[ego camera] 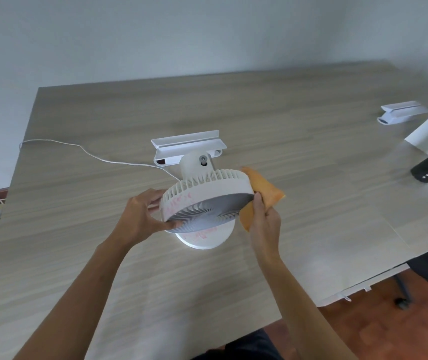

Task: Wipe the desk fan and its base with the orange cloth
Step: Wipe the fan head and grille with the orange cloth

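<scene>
The desk fan [207, 198] stands near the middle of the wooden table [311, 203], its round head tilted forward and down so that the front grille faces the person, and its round white base [202, 237] sits on the table just under the head. It looks like a light plastic thing, stiff in the outer ring but probably thin and easy to bend at the grille ribs, so I judge the safe place to hold it is the solid rim, not the ribs. The smooth plastic may slide on the table if it is pushed without support. The left hand [142, 216] is closed on the left side of the rim, thumb below and fingers above, and holds the head steady. The right hand [265, 222] is clamped on the orange cloth [265, 190], which is soft and folded, and presses it against the right side of the rim. So the fan lies between the two hands, which are apart, one at each side. Pink marks show on the rim at the left and on the base, so these parts seem not yet wiped. A white cable [91, 154] runs from behind the fan to the left edge of the table, and it could pull if the fan is turned far.
</scene>
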Tool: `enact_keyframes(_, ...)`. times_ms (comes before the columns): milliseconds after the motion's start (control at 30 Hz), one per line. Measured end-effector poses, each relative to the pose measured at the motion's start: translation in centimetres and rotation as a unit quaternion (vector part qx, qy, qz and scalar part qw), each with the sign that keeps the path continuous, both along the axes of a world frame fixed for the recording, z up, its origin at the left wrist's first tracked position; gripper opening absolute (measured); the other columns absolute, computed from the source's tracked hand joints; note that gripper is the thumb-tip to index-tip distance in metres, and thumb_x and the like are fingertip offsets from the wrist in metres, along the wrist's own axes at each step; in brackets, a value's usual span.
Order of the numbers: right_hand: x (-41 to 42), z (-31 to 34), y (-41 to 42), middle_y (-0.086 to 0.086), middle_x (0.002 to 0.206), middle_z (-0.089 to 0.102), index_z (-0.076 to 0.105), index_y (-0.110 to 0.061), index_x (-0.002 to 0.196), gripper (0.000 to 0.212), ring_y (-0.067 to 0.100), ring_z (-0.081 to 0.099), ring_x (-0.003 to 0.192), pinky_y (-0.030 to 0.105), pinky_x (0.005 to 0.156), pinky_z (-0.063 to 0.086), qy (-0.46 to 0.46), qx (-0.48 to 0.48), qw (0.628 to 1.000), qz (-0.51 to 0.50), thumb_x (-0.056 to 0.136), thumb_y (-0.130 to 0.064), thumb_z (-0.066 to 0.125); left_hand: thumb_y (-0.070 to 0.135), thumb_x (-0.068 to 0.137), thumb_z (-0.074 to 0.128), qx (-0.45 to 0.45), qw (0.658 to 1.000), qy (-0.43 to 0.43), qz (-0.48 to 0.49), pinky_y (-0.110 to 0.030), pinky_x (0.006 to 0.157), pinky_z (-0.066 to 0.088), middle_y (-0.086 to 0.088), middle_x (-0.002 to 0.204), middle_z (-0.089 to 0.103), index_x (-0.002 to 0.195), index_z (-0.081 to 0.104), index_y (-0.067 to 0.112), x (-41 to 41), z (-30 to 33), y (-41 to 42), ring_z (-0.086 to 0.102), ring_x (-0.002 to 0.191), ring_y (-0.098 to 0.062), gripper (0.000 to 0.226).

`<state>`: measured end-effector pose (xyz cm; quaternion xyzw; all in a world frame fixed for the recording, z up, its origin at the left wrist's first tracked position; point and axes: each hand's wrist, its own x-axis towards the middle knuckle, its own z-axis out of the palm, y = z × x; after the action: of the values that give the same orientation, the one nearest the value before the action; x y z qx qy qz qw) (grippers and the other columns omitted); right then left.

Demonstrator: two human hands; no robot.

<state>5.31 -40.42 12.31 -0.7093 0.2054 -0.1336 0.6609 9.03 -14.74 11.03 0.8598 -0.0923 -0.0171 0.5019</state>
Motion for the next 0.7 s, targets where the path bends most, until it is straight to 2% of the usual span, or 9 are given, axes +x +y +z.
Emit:
enact_keyframes(67, -0.7, 0.5, 1.1, -0.009, 0.081, 0.061, 0.062, -0.01, 0.097, 0.051, 0.004, 0.055, 0.072, 0.027, 0.068, 0.044, -0.084, -0.096, 0.991, 0.037, 0.095, -0.058, 0.044, 0.012, 0.052, 0.093, 0.016, 1.0, -0.008, -0.004, -0.01, 0.088, 0.049, 0.0, 0.111, 0.069, 0.122, 0.065, 0.019, 0.2, -0.2, 0.0, 0.066, 0.106, -0.013, 0.076)
enact_keyframes(133, -0.8, 0.5, 2.4, 0.005, 0.124, 0.061, 0.058, -0.006, 0.126, 0.049, 0.015, 0.061, 0.106, 0.029, 0.089, 0.049, -0.174, -0.221, 0.956, 0.087, 0.098, -0.044, 0.045, 0.01, 0.052, 0.094, 0.022, 1.0, -0.012, -0.007, -0.007, 0.086, 0.048, -0.001, 0.111, 0.069, 0.123, 0.065, 0.015, 0.2, -0.1, -0.2, 0.067, 0.103, -0.01, 0.077)
enact_keyframes(167, -0.8, 0.7, 3.2, 0.007, 0.14, 0.052, 0.052, -0.002, 0.134, 0.045, 0.023, 0.055, 0.125, 0.032, 0.102, 0.046, -0.231, -0.29, 0.922, 0.114, 0.1, -0.031, 0.047, 0.009, 0.052, 0.094, 0.022, 1.0, -0.011, -0.007, -0.006, 0.084, 0.048, -0.002, 0.11, 0.069, 0.123, 0.065, 0.014, 0.2, 0.0, -0.2, 0.067, 0.1, -0.008, 0.077)
enact_keyframes(233, -0.7, 1.1, 4.8, 0.009, 0.145, 0.052, 0.052, 0.004, 0.135, 0.041, 0.034, 0.042, 0.139, 0.048, 0.112, 0.037, -0.319, -0.396, 0.847, 0.156, 0.101, -0.018, 0.046, 0.006, 0.051, 0.093, 0.019, 1.0, -0.006, -0.006, -0.003, 0.081, 0.046, -0.003, 0.109, 0.07, 0.122, 0.066, 0.011, 0.2, -0.1, -0.2, 0.065, 0.099, -0.004, 0.076)
enact_keyframes(333, -0.1, 1.0, 4.7, 0.011, 0.139, 0.058, 0.057, 0.004, 0.131, 0.04, 0.033, 0.04, 0.141, 0.05, 0.114, 0.034, -0.342, -0.439, 0.815, 0.165, 0.1, -0.019, 0.05, 0.005, 0.051, 0.093, -0.003, 1.0, 0.015, 0.002, -0.005, 0.082, 0.047, -0.002, 0.109, 0.07, 0.12, 0.066, 0.013, 0.0, -0.1, -0.1, 0.065, 0.101, -0.003, 0.074)
enact_keyframes(400, 0.2, 0.5, 3.5, 0.006, 0.141, 0.056, 0.06, 0.003, 0.127, 0.038, 0.031, 0.044, 0.138, 0.04, 0.113, 0.037, -0.355, -0.409, 0.826, 0.158, 0.099, -0.02, 0.051, 0.005, 0.051, 0.093, -0.006, 1.0, 0.011, 0.001, -0.005, 0.083, 0.047, -0.001, 0.109, 0.07, 0.121, 0.065, 0.013, 0.1, 0.2, -0.3, 0.064, 0.1, 0.002, 0.076)
enact_keyframes(500, 0.2, -0.2, 2.4, -0.001, 0.14, 0.052, 0.058, -0.007, 0.128, 0.044, 0.019, 0.06, 0.117, 0.028, 0.094, 0.049, -0.253, -0.28, 0.917, 0.125, 0.099, -0.038, 0.047, 0.007, 0.051, 0.094, 0.003, 1.0, -0.006, -0.012, -0.006, 0.085, 0.047, -0.001, 0.109, 0.07, 0.122, 0.065, 0.013, 0.3, 0.5, -0.4, 0.065, 0.099, 0.0, 0.077)
enact_keyframes(600, 0.3, -0.5, 1.9, 0.002, 0.084, 0.067, 0.067, -0.004, 0.106, 0.061, 0.003, 0.06, 0.07, 0.025, 0.064, 0.045, -0.093, -0.101, 0.991, -0.002, 0.092, -0.059, 0.045, 0.01, 0.05, 0.095, 0.003, 1.0, -0.005, -0.006, -0.008, 0.086, 0.048, 0.0, 0.108, 0.07, 0.121, 0.066, 0.016, 0.1, 0.4, -0.1, 0.065, 0.099, -0.005, 0.077)
enact_keyframes(700, 1.3, -1.1, 0.7, -0.007, 0.078, 0.067, 0.069, -0.021, 0.089, 0.036, 0.003, 0.062, 0.072, 0.018, 0.06, 0.047, 0.027, 0.09, 0.992, -0.078, 0.1, -0.045, 0.045, 0.01, 0.05, 0.095, 0.0, 1.0, -0.001, 0.003, -0.008, 0.086, 0.049, 0.001, 0.108, 0.07, 0.12, 0.067, 0.016, -0.2, 0.1, -0.1, 0.066, 0.1, -0.005, 0.076)
